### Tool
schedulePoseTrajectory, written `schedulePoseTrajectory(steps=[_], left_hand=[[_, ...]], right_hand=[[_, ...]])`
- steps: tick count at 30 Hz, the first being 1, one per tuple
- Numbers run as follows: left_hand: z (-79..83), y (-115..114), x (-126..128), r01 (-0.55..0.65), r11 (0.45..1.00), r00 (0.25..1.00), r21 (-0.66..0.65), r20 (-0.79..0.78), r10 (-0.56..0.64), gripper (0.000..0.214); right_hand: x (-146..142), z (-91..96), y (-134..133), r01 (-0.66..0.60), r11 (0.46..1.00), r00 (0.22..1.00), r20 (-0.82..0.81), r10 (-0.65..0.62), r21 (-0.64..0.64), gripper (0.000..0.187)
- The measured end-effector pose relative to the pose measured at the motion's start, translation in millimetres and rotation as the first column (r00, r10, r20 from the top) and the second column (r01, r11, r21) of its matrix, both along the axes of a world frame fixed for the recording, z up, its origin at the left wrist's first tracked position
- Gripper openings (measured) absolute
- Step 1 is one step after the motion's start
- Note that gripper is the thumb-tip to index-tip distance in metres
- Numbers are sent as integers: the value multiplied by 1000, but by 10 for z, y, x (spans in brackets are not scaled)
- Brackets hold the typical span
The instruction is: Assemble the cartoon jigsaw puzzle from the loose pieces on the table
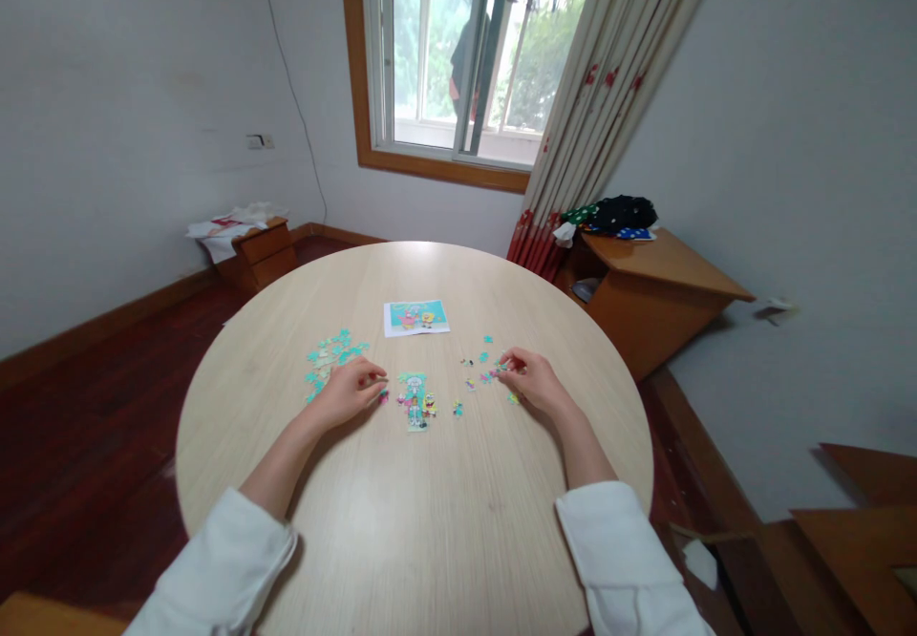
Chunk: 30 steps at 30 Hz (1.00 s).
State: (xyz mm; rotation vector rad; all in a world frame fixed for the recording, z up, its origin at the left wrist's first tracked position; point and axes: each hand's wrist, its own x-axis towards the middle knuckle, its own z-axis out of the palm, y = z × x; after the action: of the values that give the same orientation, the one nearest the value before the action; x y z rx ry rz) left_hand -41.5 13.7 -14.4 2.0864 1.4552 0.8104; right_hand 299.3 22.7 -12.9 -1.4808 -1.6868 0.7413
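Observation:
A partly joined jigsaw puzzle (414, 405) lies on the round table, showing a teal cartoon figure with a yellow one at its right. Just left of it is my left hand (350, 390), its fingers drawn together above a small pink puzzle piece (384, 395); whether they grip anything is hidden. On the other side, my right hand (534, 380) pinches at a puzzle piece (500, 369) among several loose ones. One loose piece (458, 408) sits between the joined part and my right hand. A heap of teal pieces (336, 349) spreads beyond my left hand.
A printed reference picture (416, 317) lies flat behind the puzzle on the pale wooden table (430, 540). A wooden cabinet (645, 283) with clothes on top stands at the right, a small one (265, 254) at the left. A person (467, 63) is outside the window.

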Motion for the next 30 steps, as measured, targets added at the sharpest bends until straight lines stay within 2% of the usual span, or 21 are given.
schedulePoseTrajectory(steps=[6,10,18,25,30], left_hand=[[35,-23,15,7,999,985,-51,-170,-15,30],[32,-20,12,2,998,983,-66,-183,-14,23],[-9,-7,5,16,997,994,-77,-110,-25,16],[29,-7,13,-12,997,988,-70,-156,1,26],[19,-28,30,8,998,988,-61,-152,-17,20]], right_hand=[[-53,22,34,100,986,995,-27,-98,130,26],[-120,25,47,128,973,990,-89,-112,191,24],[-251,-109,98,117,987,968,-234,-88,111,39],[-305,-142,113,96,993,939,-336,-68,67,46],[-323,-177,125,92,994,929,-364,-66,55,42]])
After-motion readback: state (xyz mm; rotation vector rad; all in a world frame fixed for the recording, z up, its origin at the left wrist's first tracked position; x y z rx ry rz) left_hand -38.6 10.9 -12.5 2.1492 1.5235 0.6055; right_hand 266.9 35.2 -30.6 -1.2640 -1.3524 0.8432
